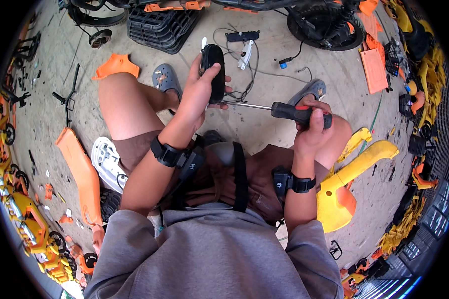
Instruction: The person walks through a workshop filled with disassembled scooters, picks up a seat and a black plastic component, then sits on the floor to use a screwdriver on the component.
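Note:
My left hand (200, 87) is closed around an oblong black part (215, 60) with rounded ends, held up in front of me. A small white piece sticks out at its upper left. In my right hand (314, 119) is a screwdriver (290, 111) with a black and red handle, gripped from behind. Its metal shaft points left, and the tip meets the lower end of the black part; the exact contact point is hidden by my left fingers.
Beyond my hands lie a white part (245, 54), a flat black part (242, 36) and loose cables. A black crate (159, 30) and a wheel (329, 30) stand at the far side. Orange panels (79, 169) lie left, a yellow part (354, 169) right.

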{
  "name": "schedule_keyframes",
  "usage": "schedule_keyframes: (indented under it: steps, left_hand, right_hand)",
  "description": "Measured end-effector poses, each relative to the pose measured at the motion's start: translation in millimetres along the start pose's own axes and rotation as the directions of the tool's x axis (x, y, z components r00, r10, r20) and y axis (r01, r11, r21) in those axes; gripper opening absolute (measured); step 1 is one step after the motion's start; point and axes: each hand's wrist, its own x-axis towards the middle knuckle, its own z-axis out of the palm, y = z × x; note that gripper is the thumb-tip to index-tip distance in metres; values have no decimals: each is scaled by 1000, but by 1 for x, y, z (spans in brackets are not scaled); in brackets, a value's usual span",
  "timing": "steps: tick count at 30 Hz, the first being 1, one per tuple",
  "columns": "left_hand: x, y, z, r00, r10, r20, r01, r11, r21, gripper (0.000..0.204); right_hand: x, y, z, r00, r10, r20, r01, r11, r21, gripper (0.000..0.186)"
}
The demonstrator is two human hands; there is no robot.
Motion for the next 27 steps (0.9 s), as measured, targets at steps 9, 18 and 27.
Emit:
schedule_keyframes:
  steps: [9, 18, 27]
  left_hand:
    - [-2, 0, -1, 1000, 5, -6, -5, 999, 38, 66]
    - [0, -3, -3, 1000, 2, -16, -1, 998, 61, 65]
    - [1, -4, -5, 998, -49, -48, 52, 996, 72, 66]
  right_hand:
    - [-1, -2, 4, 1000, -9, -4, 9, 1000, 7, 37]
    - [-1, -5, 7, 999, 9, 41, -9, 1000, 5, 38]
    - [6, -4, 17, 983, 44, 180, -61, 994, 95, 72]
